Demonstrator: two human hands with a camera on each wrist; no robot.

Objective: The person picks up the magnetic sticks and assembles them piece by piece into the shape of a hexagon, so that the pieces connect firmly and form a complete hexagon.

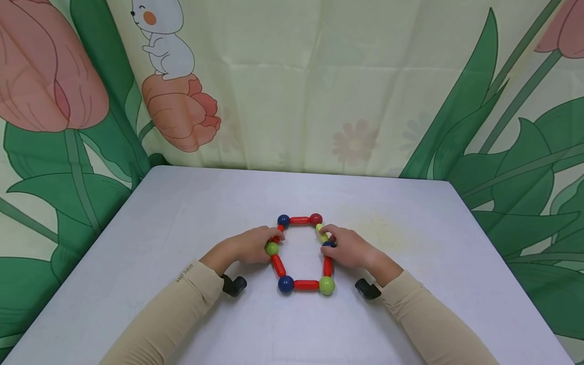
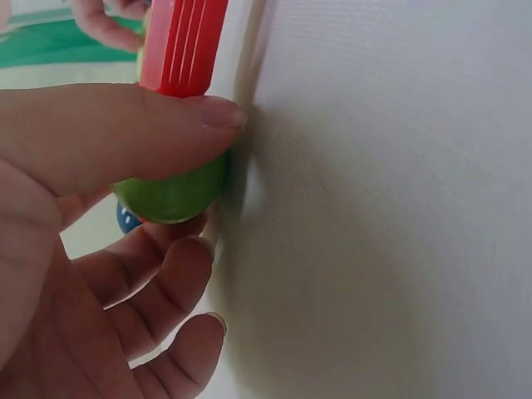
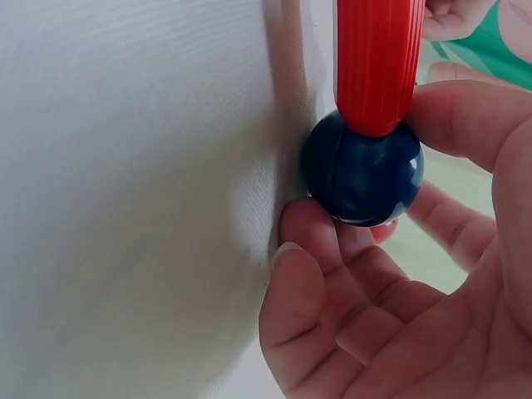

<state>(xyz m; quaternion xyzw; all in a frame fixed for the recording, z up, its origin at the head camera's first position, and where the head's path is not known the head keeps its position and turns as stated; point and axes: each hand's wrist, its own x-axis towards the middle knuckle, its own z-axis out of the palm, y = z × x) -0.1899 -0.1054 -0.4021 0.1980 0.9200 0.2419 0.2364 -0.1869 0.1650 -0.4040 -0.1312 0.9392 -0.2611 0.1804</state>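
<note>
A closed ring of balls and rods lies on the white table (image 1: 388,324). My left hand (image 1: 255,245) grips the green ball (image 2: 173,198) at the ring's left corner, thumb across it beside a red rod (image 2: 184,46). On the opposite side, my right hand (image 1: 351,248) holds a dark blue ball (image 3: 362,170) between thumb and fingers, where a red rod (image 3: 378,66) joins it. A yellow-green rod (image 1: 322,233) runs from there up to a red ball (image 1: 316,219). Fingers partly hide the upper left red rod (image 1: 280,228).
Along the ring's far side a red rod (image 1: 299,220) meets a blue ball (image 1: 283,220). Its near side has another blue ball (image 1: 286,284), a red rod (image 1: 306,285) and a green ball (image 1: 326,285). A printed curtain (image 1: 292,101) hangs behind the table.
</note>
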